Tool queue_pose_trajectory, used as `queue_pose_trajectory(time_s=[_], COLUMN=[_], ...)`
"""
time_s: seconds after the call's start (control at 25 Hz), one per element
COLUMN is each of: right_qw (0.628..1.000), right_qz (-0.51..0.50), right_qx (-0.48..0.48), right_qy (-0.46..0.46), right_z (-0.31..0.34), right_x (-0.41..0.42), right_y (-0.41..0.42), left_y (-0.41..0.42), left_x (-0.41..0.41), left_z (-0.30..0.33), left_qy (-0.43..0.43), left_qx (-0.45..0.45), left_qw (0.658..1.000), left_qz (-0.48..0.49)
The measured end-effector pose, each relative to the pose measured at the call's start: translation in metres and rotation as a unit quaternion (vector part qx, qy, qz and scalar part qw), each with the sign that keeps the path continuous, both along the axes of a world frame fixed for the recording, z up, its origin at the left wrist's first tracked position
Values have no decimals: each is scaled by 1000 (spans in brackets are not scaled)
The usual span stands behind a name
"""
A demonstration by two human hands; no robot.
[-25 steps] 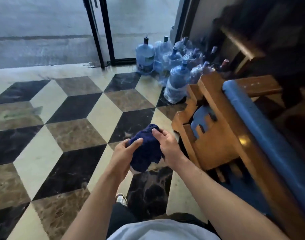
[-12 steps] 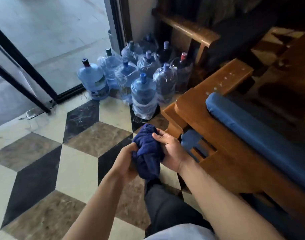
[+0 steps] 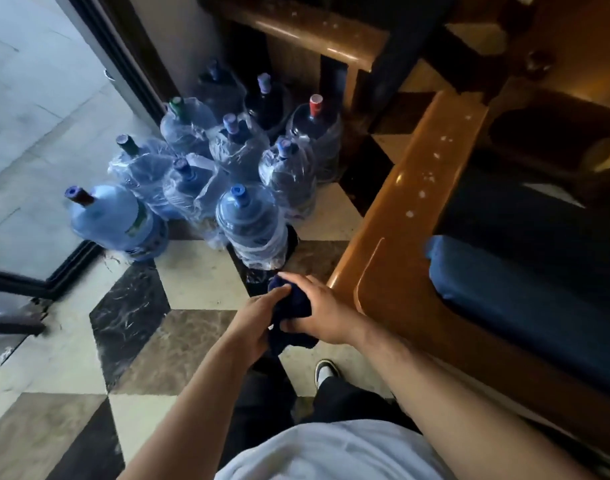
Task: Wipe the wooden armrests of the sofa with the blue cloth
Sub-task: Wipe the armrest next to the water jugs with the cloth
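Note:
The dark blue cloth (image 3: 291,315) is bunched between both hands in front of my waist. My left hand (image 3: 253,320) grips its left side and my right hand (image 3: 319,315) wraps over its top and right side. Just right of my hands runs the sofa's wooden armrest (image 3: 417,188), a long glossy brown board with pale specks on top. The cloth hangs a short way left of the armrest's near end and does not touch it. A blue seat cushion (image 3: 511,299) lies on the sofa beyond the armrest.
Several large wrapped water bottles (image 3: 248,220) stand on the chequered stone floor (image 3: 199,282) ahead, close to the armrest's left side. A dark door frame (image 3: 123,53) and glass door are at the left. A second wooden armrest (image 3: 317,32) lies farther back. My shoe (image 3: 326,370) is below my hands.
The view has swung right and tilted down, so the armrest now lies close beside my hands. Both hands have kept the cloth and bunched it tighter.

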State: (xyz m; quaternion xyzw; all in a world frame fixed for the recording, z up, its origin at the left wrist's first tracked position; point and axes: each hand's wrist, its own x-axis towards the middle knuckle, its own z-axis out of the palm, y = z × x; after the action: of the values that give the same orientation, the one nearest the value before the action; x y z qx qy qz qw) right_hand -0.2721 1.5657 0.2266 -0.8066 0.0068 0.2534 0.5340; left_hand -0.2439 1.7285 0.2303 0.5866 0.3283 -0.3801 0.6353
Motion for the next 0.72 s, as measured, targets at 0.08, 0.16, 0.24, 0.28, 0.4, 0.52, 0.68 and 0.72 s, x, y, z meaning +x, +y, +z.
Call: queue_pose_trajectory(time_s=[0.08,0.16,0.24,0.28,0.4,0.52,0.68,0.72], right_qw=[993,972,925,890,767,715,684,678], right_qz=[-117,-218,-332,-388,-487,-537,-532,-526], right_qx=[-16,-87,-182,-235,-416,-421,-460,-471], right_qy=[21,25,38,44,46,153,194,205], right_z=[-30,-58,-82,-91,-114,-141,-175,-180], right_x=[21,33,48,52,56,59,70,71], right_y=[-1,6,18,24,41,54,68,70], left_y=[-13,-29,-40,-43,-49,-73,-137,-156], left_x=[46,81,113,125,162,184,192,192], left_z=[-22,-42,-65,-73,-94,-122,-165,-173], left_qy=[-25,-31,-30,-19,53,84,62,46], left_qx=[42,43,45,47,39,13,-63,-77], left_qw=[992,979,955,942,914,899,888,879], left_qz=[-112,-196,-290,-332,-401,-431,-452,-469])
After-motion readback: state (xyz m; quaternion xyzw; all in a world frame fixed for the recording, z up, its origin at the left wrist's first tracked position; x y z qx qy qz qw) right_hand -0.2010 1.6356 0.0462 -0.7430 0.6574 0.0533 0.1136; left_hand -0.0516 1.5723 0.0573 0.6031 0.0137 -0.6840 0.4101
